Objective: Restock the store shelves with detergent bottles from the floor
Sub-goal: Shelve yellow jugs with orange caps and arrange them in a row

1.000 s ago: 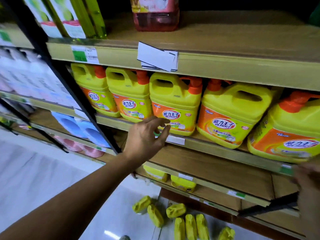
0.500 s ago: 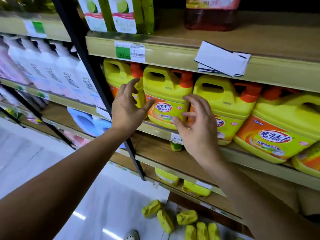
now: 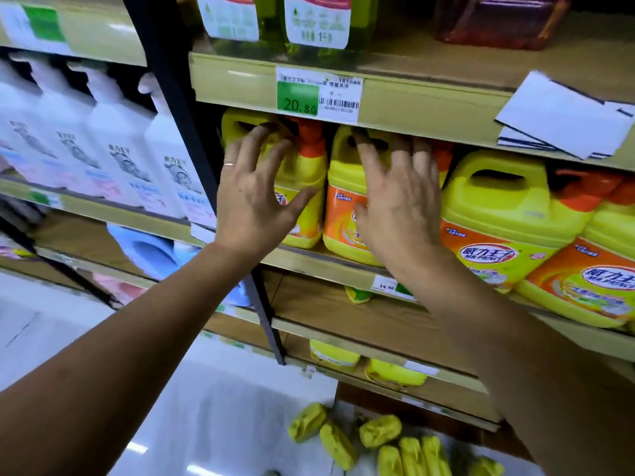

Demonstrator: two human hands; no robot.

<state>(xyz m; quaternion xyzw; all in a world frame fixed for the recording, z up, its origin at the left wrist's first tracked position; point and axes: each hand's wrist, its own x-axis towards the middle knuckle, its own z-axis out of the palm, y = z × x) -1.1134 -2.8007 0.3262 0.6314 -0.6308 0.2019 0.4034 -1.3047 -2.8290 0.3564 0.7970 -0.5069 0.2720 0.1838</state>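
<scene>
store aisle, tan shelving (image 3: pixel 309 266) over a pale floor (image 3: pixel 223 389). on the middle level, a row of yellow detergent jugs with orange caps, upright, labels out. down on the floor, a loose pile of smaller yellow bottles (image 3: pixel 378 438) on their sides, not shelved yet. left hand (image 3: pixel 251 201) splayed wide over the leftmost jug (image 3: pixel 305 180), fingers up by the handle, thumb near the label, gripping nothing. right hand (image 3: pixel 398 207) same deal, flat and spread against the second jug (image 3: pixel 343 207), nothing clutched. looks like a tidy-up step, squaring these two before more stock goes on. best done with palms low on the jug bodies rather than up at the handles, so nothing rocks backward. push both evenly and slowly, and line the fronts up with the third jug (image 3: pixel 498 214) on the right. worth watching the caps, tucked right under the upper shelf lip by the price tag (image 3: pixel 318 92), and keeping the leftmost jug off the black upright (image 3: pixel 182 115). further out, white bottles (image 3: pixel 113 159) in the next bay to the left, and a few loose white cards (image 3: pixel 563 121) hanging off the upper shelf edge, easy to knock with a careless elbow.
</scene>
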